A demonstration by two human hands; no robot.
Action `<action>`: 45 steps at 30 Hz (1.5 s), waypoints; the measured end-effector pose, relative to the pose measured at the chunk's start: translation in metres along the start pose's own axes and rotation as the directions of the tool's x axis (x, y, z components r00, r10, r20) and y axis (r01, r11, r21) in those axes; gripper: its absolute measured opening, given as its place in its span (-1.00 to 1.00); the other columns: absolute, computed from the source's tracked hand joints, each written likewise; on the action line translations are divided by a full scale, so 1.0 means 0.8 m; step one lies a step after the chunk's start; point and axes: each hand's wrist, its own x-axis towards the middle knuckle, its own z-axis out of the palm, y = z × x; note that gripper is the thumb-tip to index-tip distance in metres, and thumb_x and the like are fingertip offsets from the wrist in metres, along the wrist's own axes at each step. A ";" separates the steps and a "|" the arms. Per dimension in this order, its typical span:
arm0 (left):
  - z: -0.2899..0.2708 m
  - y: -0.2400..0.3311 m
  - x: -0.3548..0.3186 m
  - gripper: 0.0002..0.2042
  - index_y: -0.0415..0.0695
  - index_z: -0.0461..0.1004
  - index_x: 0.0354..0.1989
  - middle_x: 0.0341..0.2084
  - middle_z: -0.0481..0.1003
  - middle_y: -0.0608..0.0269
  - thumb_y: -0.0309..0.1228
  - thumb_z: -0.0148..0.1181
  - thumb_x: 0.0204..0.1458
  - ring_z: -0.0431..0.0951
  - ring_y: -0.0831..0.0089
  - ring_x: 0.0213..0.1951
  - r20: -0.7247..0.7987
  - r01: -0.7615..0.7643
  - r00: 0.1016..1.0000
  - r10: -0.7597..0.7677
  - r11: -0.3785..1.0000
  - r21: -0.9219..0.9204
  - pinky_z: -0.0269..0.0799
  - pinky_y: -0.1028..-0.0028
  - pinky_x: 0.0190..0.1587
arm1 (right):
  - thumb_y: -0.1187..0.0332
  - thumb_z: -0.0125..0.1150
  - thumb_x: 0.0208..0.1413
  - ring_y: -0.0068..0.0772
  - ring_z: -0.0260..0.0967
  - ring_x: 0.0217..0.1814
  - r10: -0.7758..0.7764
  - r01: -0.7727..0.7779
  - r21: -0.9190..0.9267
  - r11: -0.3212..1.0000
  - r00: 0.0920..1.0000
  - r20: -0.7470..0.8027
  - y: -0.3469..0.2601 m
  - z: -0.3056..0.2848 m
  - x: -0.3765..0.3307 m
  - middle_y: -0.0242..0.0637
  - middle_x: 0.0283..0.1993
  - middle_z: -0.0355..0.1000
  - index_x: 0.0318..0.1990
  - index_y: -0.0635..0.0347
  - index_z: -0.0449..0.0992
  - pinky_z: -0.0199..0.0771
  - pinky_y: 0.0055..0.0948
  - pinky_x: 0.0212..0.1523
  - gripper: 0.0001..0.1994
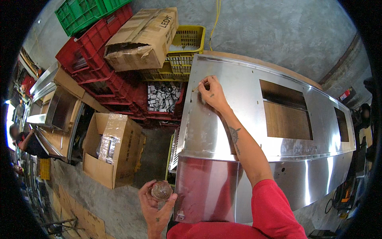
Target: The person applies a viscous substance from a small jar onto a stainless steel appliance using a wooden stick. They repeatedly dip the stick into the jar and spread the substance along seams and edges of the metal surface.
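My left hand (153, 209) is closed around a round, brown, rough-topped object (162, 190), held up beside the near left corner of a large stainless steel cabinet (223, 135). What kind of thing it is, I cannot make out. Across the steel top reaches my right arm, and my right hand (213, 93) rests at the far left edge with its fingers curled into a pinch. Anything between those fingertips is too small to name. A large rectangular cutout (286, 119) opens in the top to the right of my arm, and a smaller cutout (341, 124) lies farther right.
Stacked red crates (95, 55) stand beyond the cabinet's left side, with a cardboard box (139, 40) and yellow baskets (187, 59) on them. One crate holds small metal pieces (164, 96). An open carton (115, 159) sits on the floor. Another person (26, 140) is far left.
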 end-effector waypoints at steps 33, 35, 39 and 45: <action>-0.009 0.008 -0.014 -0.25 -0.15 0.25 0.38 0.19 0.53 0.02 -0.61 0.58 0.05 0.58 0.30 0.18 -0.042 -0.051 0.998 0.050 0.998 -0.026 0.54 0.31 0.25 | 0.31 0.36 0.31 -0.34 0.58 -0.10 0.263 -0.228 0.299 0.927 0.961 -0.083 -0.026 -0.023 0.004 -0.17 -0.12 0.54 -0.11 0.34 0.59 0.56 -0.33 -0.02 -0.77; -0.012 0.013 -0.011 -0.25 -0.17 0.24 0.38 0.18 0.53 0.02 -0.61 0.57 0.05 0.59 0.30 0.18 -0.056 -0.056 0.997 0.055 0.998 -0.018 0.54 0.31 0.25 | 0.33 0.34 0.34 -0.39 0.54 -0.10 0.179 -0.145 0.267 0.953 0.978 -0.107 -0.081 -0.045 -0.012 -0.20 -0.09 0.52 -0.09 0.33 0.57 0.54 -0.39 -0.04 -0.79; -0.017 0.012 0.003 -0.29 -0.19 0.23 0.39 0.15 0.56 0.01 -0.67 0.51 0.10 0.62 0.32 0.13 0.009 -0.149 0.989 0.149 0.989 -0.008 0.57 0.30 0.23 | 0.41 0.33 0.36 -0.42 0.48 -0.05 -0.025 0.007 0.284 0.959 0.998 0.058 -0.210 -0.066 -0.102 -0.17 0.04 0.47 -0.07 0.29 0.56 0.53 -0.43 -0.04 -0.86; -0.033 0.019 -0.012 -0.31 -0.26 0.22 0.40 0.14 0.56 0.05 -0.65 0.46 0.14 0.61 0.38 0.17 0.071 -0.261 0.962 0.264 0.964 -0.053 0.52 0.36 0.27 | 0.52 0.47 0.22 -0.14 0.53 -0.02 -0.450 0.400 0.211 0.892 0.831 0.327 -0.359 -0.065 -0.226 -0.01 0.07 0.43 -0.02 0.27 0.61 0.62 -0.29 -0.07 -0.78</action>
